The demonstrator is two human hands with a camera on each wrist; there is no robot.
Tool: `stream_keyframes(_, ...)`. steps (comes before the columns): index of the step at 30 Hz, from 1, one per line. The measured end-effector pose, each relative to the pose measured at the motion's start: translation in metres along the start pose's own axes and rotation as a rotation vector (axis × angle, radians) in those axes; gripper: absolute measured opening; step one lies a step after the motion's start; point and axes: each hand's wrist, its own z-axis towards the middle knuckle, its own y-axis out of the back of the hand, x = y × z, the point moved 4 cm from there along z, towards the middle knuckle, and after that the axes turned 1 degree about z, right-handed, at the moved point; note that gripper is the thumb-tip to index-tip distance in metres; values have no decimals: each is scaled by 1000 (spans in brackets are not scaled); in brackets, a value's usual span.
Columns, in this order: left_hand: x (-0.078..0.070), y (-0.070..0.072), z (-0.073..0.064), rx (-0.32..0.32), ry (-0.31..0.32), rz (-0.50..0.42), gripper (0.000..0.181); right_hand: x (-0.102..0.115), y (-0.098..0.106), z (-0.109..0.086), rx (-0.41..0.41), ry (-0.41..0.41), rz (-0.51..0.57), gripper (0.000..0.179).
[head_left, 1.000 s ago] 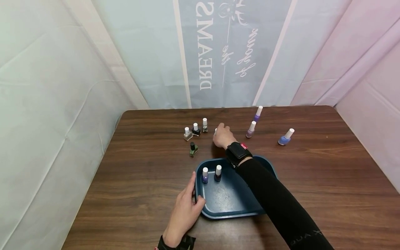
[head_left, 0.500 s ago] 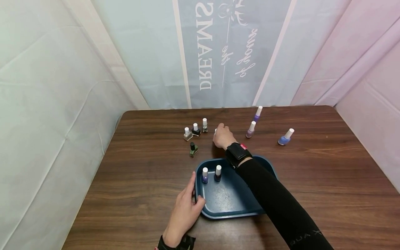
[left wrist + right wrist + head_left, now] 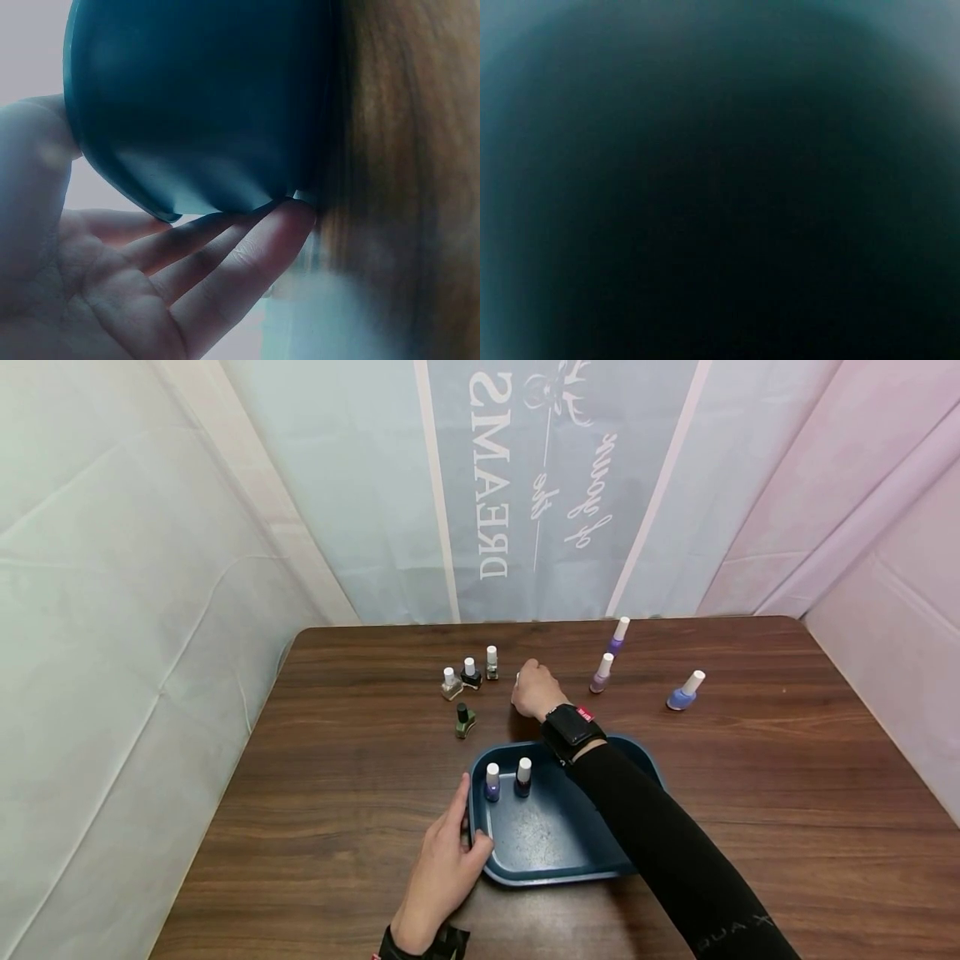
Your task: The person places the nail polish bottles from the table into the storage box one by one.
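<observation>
In the head view my left hand grips the left side of the dark blue tray, thumb at the rim. The left wrist view shows fingers against the tray's outer wall. My right hand reaches over the tray to the table behind it, fingers curled round a nail polish bottle; only a sliver of its white cap shows. A purple nail polish and a dark nail polish stand upright inside the tray. The right wrist view is dark and blurred.
Left of my right hand stand a clear polish, a black polish, a small clear bottle and a green polish. To its right are a mauve polish, a violet polish and a blue polish.
Both hands and the bottles stay in place. The head view has tilted very slightly, so the far part of the scene sits a little lower.
</observation>
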Motion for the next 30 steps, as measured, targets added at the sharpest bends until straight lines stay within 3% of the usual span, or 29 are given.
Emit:
stream_keyframes(18,0,-1,0,2,18,12,76,2,6,-8,-22,22,-34,35)
stream_keyframes(25,0,0,-1,-3,-2,-20,76,2,12,-13,-45,24,-48,32)
stream_keyframes(30,-1,-1,-1,-3,-3,-20,76,0,18,-16,-70,67,-60,30)
